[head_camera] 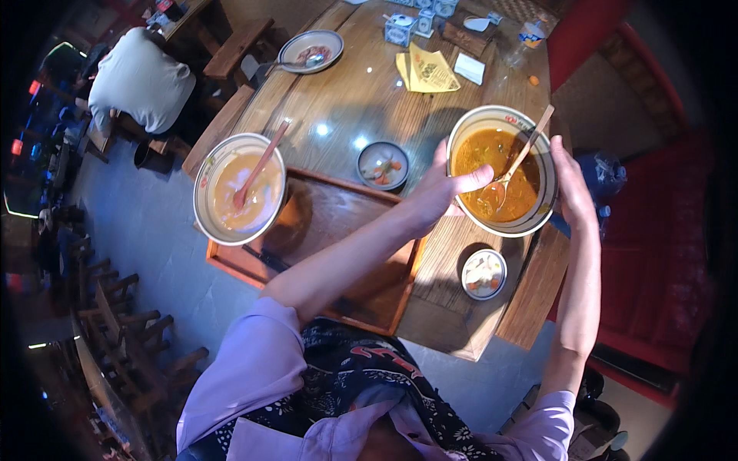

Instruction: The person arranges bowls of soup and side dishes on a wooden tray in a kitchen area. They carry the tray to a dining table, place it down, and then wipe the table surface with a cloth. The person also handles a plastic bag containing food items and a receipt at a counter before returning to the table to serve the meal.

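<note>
Both hands hold a large white bowl of orange-brown broth above the right part of the table. My left hand grips its left side, the thumb over the rim. My right hand lies against the right side. A wooden spoon leans in the broth. Left of my arms, a second large bowl with a pale yellowish soup and a reddish spoon stands at the left part of the wooden tray. Small dishes of leftover bits lie beyond the tray and right of it.
The wooden table bears a shallow dish with a metal spoon, yellow paper, a white napkin and blue-white containers. Benches stand at both sides. A person in a pale top bends over at the far left.
</note>
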`<state>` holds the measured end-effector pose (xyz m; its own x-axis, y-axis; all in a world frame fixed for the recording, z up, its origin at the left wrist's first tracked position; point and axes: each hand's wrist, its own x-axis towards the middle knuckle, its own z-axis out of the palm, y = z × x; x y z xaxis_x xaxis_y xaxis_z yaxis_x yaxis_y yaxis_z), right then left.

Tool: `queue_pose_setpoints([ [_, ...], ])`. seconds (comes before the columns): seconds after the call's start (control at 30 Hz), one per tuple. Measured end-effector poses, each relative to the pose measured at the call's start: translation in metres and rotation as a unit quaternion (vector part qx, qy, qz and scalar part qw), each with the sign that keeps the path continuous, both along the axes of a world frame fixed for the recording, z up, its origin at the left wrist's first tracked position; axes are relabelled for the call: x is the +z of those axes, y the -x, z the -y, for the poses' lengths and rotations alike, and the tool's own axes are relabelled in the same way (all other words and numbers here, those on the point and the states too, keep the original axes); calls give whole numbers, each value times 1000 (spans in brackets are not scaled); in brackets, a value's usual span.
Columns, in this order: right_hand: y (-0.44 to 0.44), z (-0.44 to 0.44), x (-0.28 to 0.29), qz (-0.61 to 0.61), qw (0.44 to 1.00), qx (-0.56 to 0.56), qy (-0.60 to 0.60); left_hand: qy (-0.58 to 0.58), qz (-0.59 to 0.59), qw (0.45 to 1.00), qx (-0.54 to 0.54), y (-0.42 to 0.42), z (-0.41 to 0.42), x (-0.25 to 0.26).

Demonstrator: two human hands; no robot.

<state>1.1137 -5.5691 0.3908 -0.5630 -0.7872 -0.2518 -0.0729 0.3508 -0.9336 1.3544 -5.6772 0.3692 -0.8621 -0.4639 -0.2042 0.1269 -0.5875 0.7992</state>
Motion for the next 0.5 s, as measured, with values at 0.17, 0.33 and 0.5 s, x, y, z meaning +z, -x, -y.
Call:
queue_pose_setpoints([
  [0.17,-60,8,30,58,996,65,-15,39,3,999,14,-79,-8,49],
  [0.33,-118,16,14,99,987,119,-42,54,28,997,55,-146,-34,71],
  [0.5,-159,25,-23,73,984,151,-59,-2,81,993,82,-188,-52,29],
])
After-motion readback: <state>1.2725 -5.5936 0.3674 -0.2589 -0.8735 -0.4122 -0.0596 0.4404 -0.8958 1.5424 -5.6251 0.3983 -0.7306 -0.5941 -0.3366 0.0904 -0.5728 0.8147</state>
